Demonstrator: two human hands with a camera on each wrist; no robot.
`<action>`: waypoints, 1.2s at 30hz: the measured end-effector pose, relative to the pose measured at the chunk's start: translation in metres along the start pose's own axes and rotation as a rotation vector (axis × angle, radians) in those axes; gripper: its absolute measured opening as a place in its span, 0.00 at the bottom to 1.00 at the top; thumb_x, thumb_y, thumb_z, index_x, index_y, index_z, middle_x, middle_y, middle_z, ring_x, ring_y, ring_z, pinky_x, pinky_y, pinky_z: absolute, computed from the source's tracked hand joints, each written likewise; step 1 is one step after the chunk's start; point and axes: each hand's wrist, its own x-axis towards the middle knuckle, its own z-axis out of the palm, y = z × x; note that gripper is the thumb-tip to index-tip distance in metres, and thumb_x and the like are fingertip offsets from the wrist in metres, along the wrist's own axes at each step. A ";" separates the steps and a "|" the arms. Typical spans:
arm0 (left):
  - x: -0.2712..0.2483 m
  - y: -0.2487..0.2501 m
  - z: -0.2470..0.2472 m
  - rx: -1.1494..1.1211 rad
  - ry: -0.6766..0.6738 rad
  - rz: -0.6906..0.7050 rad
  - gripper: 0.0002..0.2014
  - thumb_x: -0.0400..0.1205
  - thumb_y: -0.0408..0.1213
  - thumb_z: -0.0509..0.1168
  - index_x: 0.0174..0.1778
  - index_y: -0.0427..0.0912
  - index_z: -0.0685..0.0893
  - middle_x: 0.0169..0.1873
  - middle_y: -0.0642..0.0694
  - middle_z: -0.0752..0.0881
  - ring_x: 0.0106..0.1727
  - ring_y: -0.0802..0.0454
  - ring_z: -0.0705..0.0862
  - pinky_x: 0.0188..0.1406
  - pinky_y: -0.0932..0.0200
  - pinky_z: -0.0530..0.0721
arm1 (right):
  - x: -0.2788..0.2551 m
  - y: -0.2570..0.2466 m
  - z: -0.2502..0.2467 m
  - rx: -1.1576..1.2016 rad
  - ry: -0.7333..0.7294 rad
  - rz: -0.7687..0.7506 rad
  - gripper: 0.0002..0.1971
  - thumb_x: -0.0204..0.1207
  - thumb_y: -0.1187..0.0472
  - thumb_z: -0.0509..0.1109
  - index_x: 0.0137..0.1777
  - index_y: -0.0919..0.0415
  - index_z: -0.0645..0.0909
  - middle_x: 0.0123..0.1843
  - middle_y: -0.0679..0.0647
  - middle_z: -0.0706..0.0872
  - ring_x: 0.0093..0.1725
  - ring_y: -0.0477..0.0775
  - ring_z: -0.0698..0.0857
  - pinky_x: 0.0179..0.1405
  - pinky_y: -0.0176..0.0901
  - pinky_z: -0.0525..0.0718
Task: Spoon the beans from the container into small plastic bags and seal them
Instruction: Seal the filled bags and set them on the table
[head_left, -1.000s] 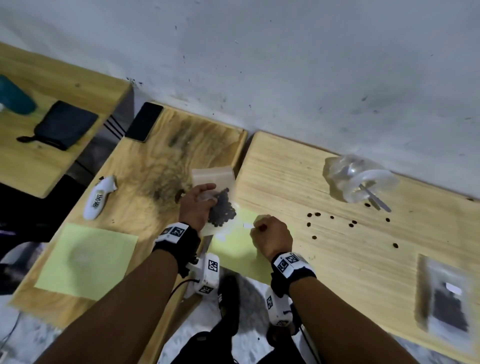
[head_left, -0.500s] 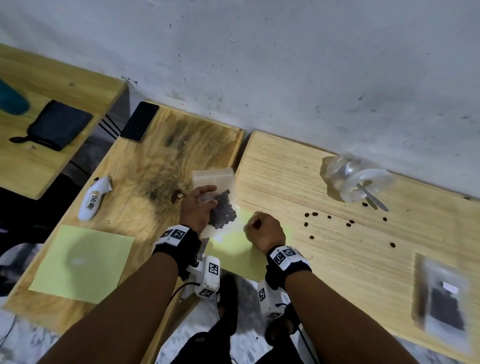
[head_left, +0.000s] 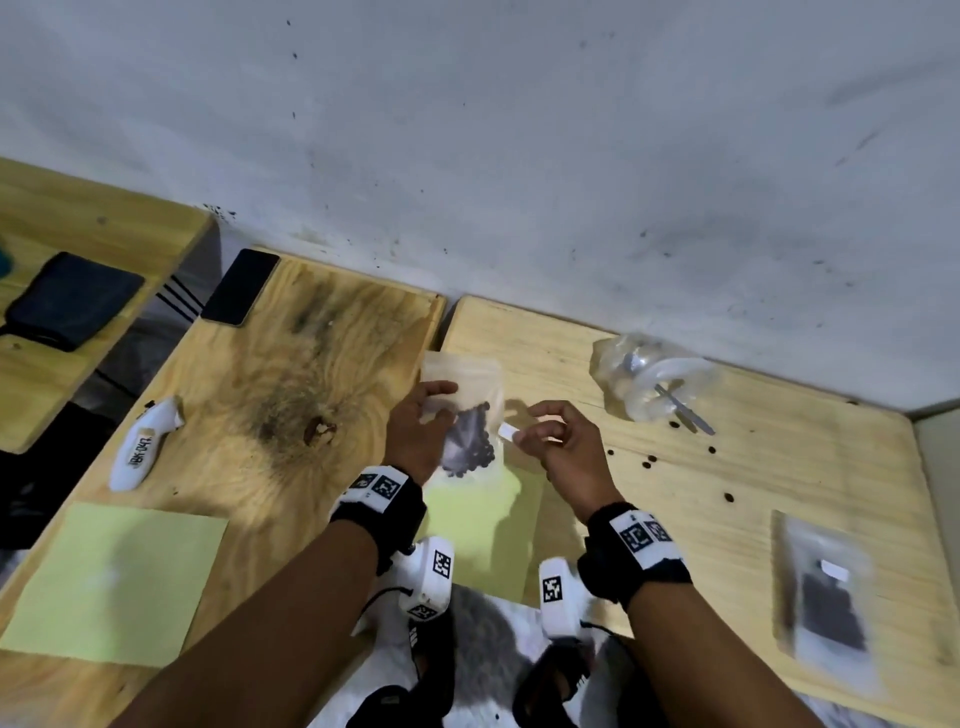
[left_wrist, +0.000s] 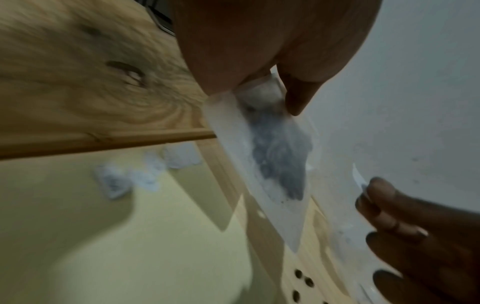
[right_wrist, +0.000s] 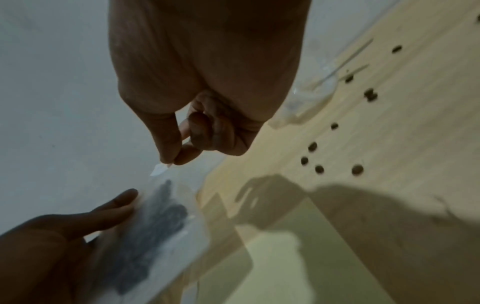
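Observation:
A small clear plastic bag (head_left: 470, 415) with dark beans in its lower part hangs above the gap between two wooden tables. My left hand (head_left: 415, 428) pinches the bag (left_wrist: 275, 156) near its top, thumb on one face and fingers behind. Just right of it my right hand (head_left: 558, 441) pinches a small white sticker (head_left: 506, 431) between thumb and forefinger; the sticker (right_wrist: 159, 169) points toward the bag (right_wrist: 155, 222) without touching it. The clear bean container (head_left: 652, 382) lies on its side by the wall with a metal spoon (head_left: 683, 410) sticking out of it.
Loose beans (head_left: 649, 462) are scattered on the right table (head_left: 727, 499). A filled, labelled bag (head_left: 828, 595) lies at its right edge. Green sheets (head_left: 111, 579) lie on both tables, one (head_left: 478, 525) under my hands. A white device (head_left: 143, 444) and a black phone (head_left: 240, 287) sit on the left table.
My right hand lifted off the green sheet, carrying the white sticker up beside the bag. My left hand raised the bag slightly and kept hold of it.

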 end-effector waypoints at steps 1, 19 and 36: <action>-0.002 0.006 0.011 0.002 -0.036 0.028 0.13 0.78 0.19 0.64 0.51 0.40 0.84 0.51 0.45 0.85 0.49 0.62 0.83 0.43 0.76 0.81 | -0.001 -0.009 -0.008 -0.007 0.002 -0.018 0.13 0.73 0.74 0.77 0.52 0.61 0.82 0.35 0.59 0.83 0.34 0.48 0.82 0.29 0.28 0.78; -0.050 0.074 0.146 0.018 -0.287 0.162 0.17 0.75 0.22 0.65 0.52 0.48 0.85 0.53 0.51 0.87 0.46 0.52 0.81 0.46 0.61 0.76 | -0.018 -0.063 -0.114 -0.504 0.337 -0.268 0.13 0.70 0.57 0.78 0.47 0.48 0.76 0.37 0.41 0.85 0.29 0.36 0.80 0.28 0.35 0.68; -0.061 0.064 0.150 0.009 -0.238 0.170 0.13 0.76 0.23 0.68 0.51 0.44 0.87 0.50 0.55 0.87 0.55 0.55 0.81 0.54 0.66 0.78 | -0.022 -0.025 -0.125 -0.226 0.364 -0.225 0.18 0.64 0.59 0.84 0.43 0.52 0.75 0.43 0.44 0.81 0.46 0.44 0.81 0.45 0.45 0.79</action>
